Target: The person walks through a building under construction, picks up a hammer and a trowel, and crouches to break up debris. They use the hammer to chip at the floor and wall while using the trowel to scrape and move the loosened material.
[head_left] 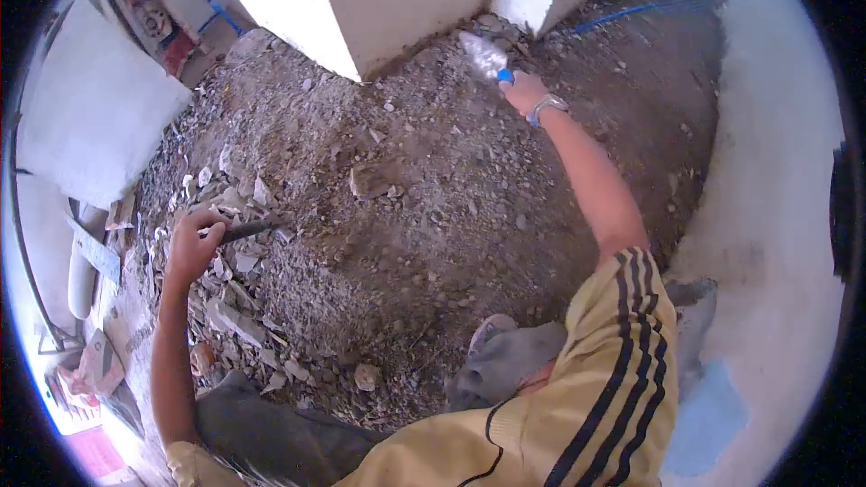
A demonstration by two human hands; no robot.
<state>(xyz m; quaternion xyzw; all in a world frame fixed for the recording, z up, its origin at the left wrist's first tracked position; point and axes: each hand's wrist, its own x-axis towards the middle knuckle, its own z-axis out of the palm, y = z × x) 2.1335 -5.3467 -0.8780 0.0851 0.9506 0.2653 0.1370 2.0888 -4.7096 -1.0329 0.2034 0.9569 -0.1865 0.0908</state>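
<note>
My right hand, stretched far forward, is closed around the blue handle of a trowel. The trowel's bright metal blade lies over the rubble near the foot of the white pillar. At the left, my left hand grips a short dark bar-like tool that points right, just above broken stone pieces. Its exact kind I cannot make out. Loose soil and gravel spread between both hands.
A white pillar rises from the rubble ahead. A pale panel leans at the left, near a white cylinder. Blue tubing lies at the far right, and a pale wall borders the ground.
</note>
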